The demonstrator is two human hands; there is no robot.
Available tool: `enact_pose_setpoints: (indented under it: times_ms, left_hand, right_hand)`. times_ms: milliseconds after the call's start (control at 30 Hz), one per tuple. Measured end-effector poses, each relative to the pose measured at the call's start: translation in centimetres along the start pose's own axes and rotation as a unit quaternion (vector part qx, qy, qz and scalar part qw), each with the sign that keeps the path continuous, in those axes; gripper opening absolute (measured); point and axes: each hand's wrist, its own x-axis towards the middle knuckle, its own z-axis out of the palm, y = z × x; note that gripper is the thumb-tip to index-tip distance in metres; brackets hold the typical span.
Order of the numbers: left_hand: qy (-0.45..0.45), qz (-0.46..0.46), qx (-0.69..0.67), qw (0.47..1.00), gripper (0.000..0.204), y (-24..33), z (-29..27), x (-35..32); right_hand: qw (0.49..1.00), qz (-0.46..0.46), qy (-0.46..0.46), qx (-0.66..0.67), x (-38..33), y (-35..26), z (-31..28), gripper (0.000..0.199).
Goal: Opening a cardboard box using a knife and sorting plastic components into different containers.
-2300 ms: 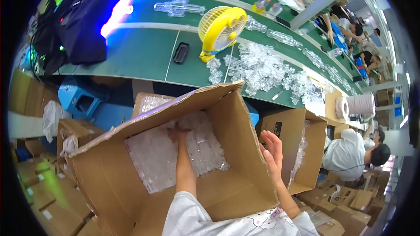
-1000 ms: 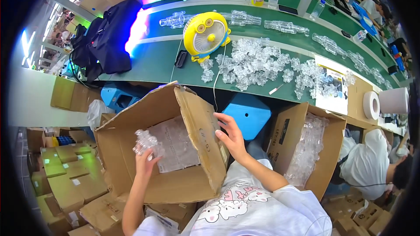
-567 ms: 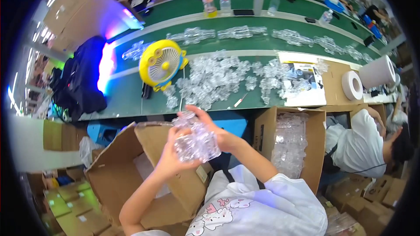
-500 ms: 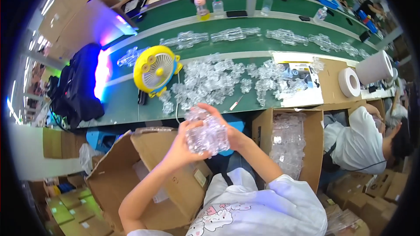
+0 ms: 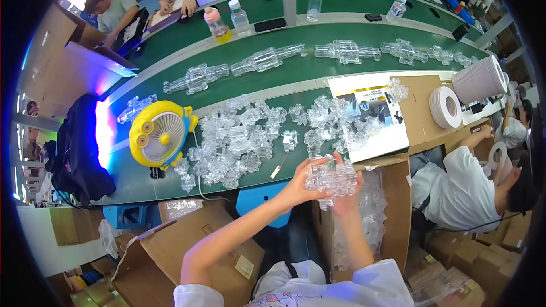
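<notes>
My left hand [image 5: 297,187] and my right hand [image 5: 348,200] are closed around a cluster of transparent plastic pieces [image 5: 330,178]. They hold it from both sides, above the near corner of an open cardboard box [image 5: 398,216] on the right. Inside that box lie many similar transparent plastic pieces [image 5: 372,210], partly hidden by my right forearm. On the green bench beyond my hands spreads a loose heap of transparent pieces [image 5: 233,145]. A small tool with a red-and-white handle [image 5: 276,171] lies in front of the heap.
A yellow fan [image 5: 162,136] stands left of the heap. Longer transparent assemblies [image 5: 347,51] line the green strip behind it. White rolls [image 5: 445,108] stand at the right, near a seated person [image 5: 460,193]. Another open carton [image 5: 193,244] is at lower left.
Both hands have moved right with the plastic pieces, from in front of my body to the right-hand box. The view has shifted, and the fan and heap appear farther left.
</notes>
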Motion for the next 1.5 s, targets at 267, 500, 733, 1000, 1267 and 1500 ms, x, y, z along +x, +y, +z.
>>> enact_pose_setpoints:
  times_ms: [267,500,733,1000,1267,1500]
  left_hand:
    - [0.215,0.085,0.144,0.962,0.062,-5.9,-1.4,4.3]
    - [0.285,0.056,0.385,0.876,0.053,-11.0,-3.7,6.6]
    - [0.307,0.089,0.452,0.833,0.054,-12.9,-1.7,9.0]
    - [0.297,0.122,0.499,0.805,0.061,-14.0,-1.8,11.0]
    - [0.268,0.094,0.515,0.809,0.066,-13.8,-1.9,10.6]
    - [0.252,0.116,0.5,0.821,0.063,-11.9,-1.9,9.1]
  right_hand:
    - [0.994,0.065,-0.088,-0.003,5.2,-5.7,-2.2,0.075]
    - [0.971,0.02,-0.028,-0.237,18.2,-16.0,-5.3,0.06]
    - [0.7,-0.117,0.038,-0.704,28.9,-16.4,-7.7,0.049]
    - [0.366,-0.115,-0.063,-0.921,30.7,-10.6,-6.3,0.052]
    - [0.295,-0.043,-0.082,-0.951,30.5,-11.1,-5.2,0.079]
    - [0.255,-0.015,-0.039,-0.966,30.2,-10.0,-4.3,0.083]
